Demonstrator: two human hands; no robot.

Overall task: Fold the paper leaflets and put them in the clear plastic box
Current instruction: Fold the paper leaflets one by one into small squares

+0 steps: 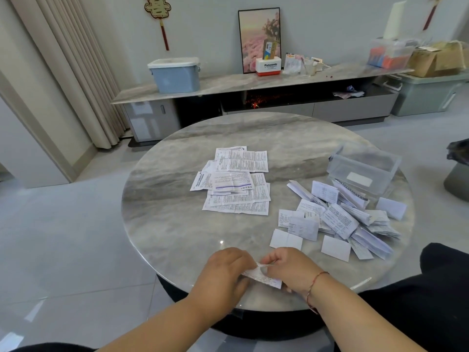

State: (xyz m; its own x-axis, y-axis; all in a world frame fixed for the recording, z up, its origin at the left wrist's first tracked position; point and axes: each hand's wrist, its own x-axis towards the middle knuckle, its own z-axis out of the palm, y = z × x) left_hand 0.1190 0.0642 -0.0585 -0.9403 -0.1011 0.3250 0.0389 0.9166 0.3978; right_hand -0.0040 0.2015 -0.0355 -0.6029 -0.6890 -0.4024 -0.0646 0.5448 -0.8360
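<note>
Gripping one paper leaflet (262, 275) between them, the left hand (223, 269) and right hand (291, 269) work at the near edge of the round table (165, 199). Both hands pinch the sheet; it is partly creased and mostly covered by the fingers, so its fold state cannot be judged. A red string bracelet (313, 288) circles the right wrist.

Surroundings: a loose stack of flat, unfolded leaflets (237, 181) lies at the table's centre, well apart from the hands. To the right, a heap of folded leaflets (340, 219) spreads across the table, several lying singly at its near edge. The clear plastic box (363, 168) sits just behind that heap, at the far right of the table; the heap's far pieces lie against its front wall. A pale label shows on or through the box; whether any leaflets are inside cannot be determined.

Obscured items: print on all leaflets is too small to read. A dark object at the right frame edge is cut off and unidentified.

Surface and room: the table top is glossy grey marble-pattern on a dark base. The floor is pale tile. Beyond stands a low cabinet (253, 82) bearing a blue lidded bin (175, 74), a framed picture (258, 39) and assorted containers. Beige curtains (76, 67) hang at left.
</note>
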